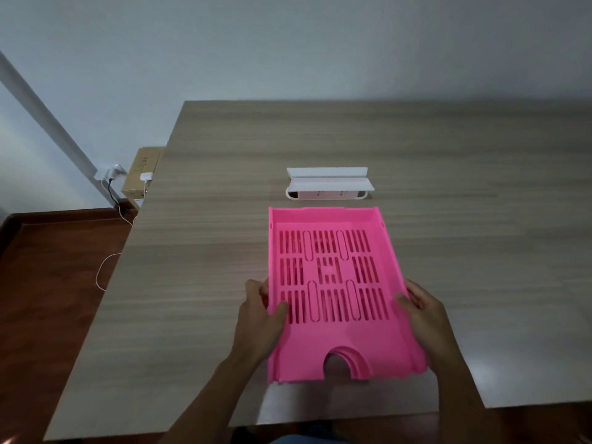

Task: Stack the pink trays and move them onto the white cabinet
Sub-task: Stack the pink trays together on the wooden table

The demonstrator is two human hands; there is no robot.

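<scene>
A stack of pink slotted trays (pixel 333 334) sits nested together over the near middle of the wooden table, layered edges showing at its front notch. My left hand (pixel 259 318) grips the stack's left wall, thumb inside on the slotted floor. On the right wall, my right hand (pixel 423 312) holds the same stack, thumb over the rim. Just beyond the trays' far end stands a small white cabinet (pixel 328 184), low and flat-topped, a narrow gap apart from the trays.
The wooden table (pixel 448 251) runs to the wall at the back and right. Its left edge drops to a dark wood floor (pixel 48 283) with a white cable. A cardboard box (pixel 142 171) and a wall plug sit past the far left corner.
</scene>
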